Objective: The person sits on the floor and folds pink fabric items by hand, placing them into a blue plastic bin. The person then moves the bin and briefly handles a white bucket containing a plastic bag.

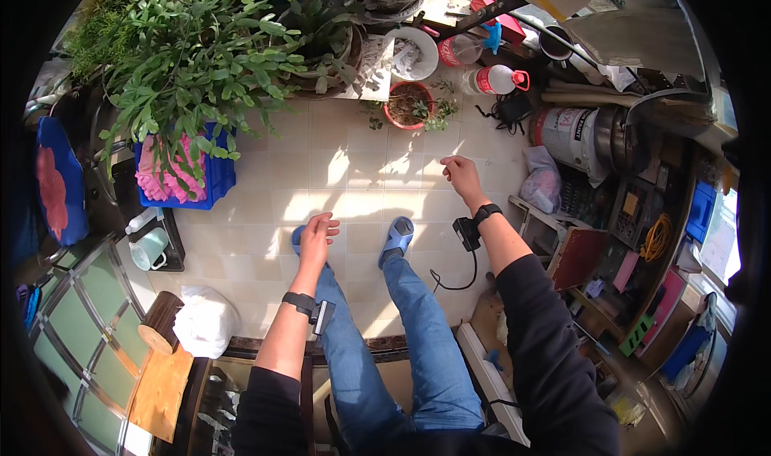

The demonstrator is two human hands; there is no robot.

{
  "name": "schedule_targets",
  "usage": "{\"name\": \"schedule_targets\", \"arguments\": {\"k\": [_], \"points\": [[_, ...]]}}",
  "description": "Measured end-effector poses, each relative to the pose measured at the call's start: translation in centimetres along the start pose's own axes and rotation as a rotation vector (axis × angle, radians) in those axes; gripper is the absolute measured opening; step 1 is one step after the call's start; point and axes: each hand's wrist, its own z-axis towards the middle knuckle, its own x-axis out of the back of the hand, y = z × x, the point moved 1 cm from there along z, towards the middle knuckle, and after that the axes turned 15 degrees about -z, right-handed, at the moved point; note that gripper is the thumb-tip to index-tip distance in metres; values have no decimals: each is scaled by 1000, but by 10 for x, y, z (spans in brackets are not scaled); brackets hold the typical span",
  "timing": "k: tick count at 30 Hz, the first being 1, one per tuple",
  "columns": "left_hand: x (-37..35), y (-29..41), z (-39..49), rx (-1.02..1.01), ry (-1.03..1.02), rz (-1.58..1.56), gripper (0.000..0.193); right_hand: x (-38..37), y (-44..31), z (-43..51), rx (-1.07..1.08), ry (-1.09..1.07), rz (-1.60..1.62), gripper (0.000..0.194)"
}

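My left hand (316,234) hangs over the tiled floor with its fingers loosely bent and nothing in them, above a blue slipper (296,239). Farther right and forward, my right hand (462,176) is empty too, its fingers curled inward; whether they are fully closed cannot be told. A black strap with a small device sits on each wrist. Ahead of my right hand stands a red flower pot (409,105) with a small trailing plant. Beyond it are a white basin (414,55) and a plastic bottle with a red handle (495,80).
Leafy potted plants (205,52) overhang a blue crate (223,173) of pink cloth at the left. Below are a pale green pitcher (148,249), a log (161,317) and a white bag (206,322). A paint bucket (566,128) and a cluttered shelf (653,269) line the right.
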Motion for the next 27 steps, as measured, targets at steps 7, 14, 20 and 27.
{"name": "schedule_targets", "arguments": {"k": [7,14,20,27], "points": [[-101,-21,21,91,-77,-92,33,48,9,82,33,-13,-73,27],[-159,-49,90,35,-33,-102,30,15,41,175,49,-36,-185,28],[-210,-89,214,5,-24,-59,32,-28,78,232,103,15,-253,33],[-264,-79,322,-78,176,-239,38,-52,72,282,86,60,-19,40]]}}
